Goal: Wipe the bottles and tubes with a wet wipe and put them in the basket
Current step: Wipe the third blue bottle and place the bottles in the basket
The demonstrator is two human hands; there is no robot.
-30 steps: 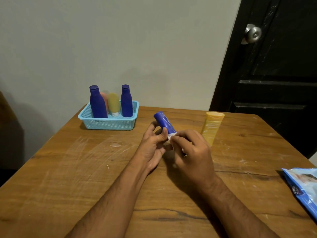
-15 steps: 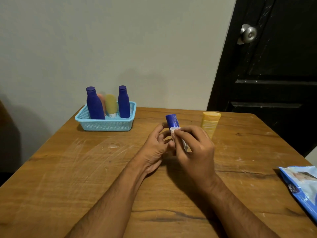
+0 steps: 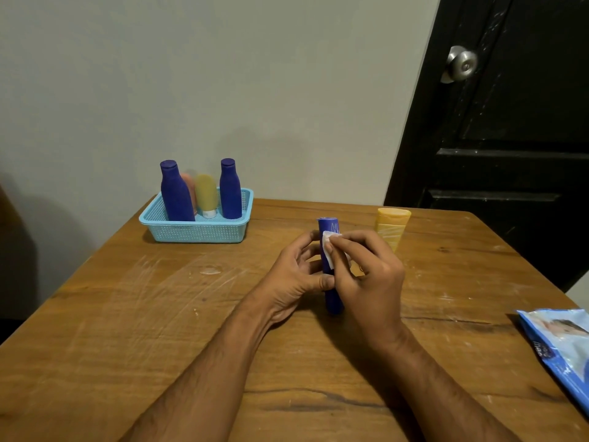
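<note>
Two bare forearms reach out over the wooden table (image 3: 127,314), both uncovered up to the near edge of the view, no sleeve showing on either. Fine dark hair runs along each forearm. The left hand (image 3: 296,279) and the right hand (image 3: 369,282) wear no gloves. A small ring-like glint sits on one finger of the right hand, too tiny to tell more. The fingernails are short and plain

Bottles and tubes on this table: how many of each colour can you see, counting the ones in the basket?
Dark blue: 3, two bottles in the basket, one tube in the hands
Yellow: 2, one in the basket, one on the table
Peach: 1, partly hidden
Total: 6
</note>
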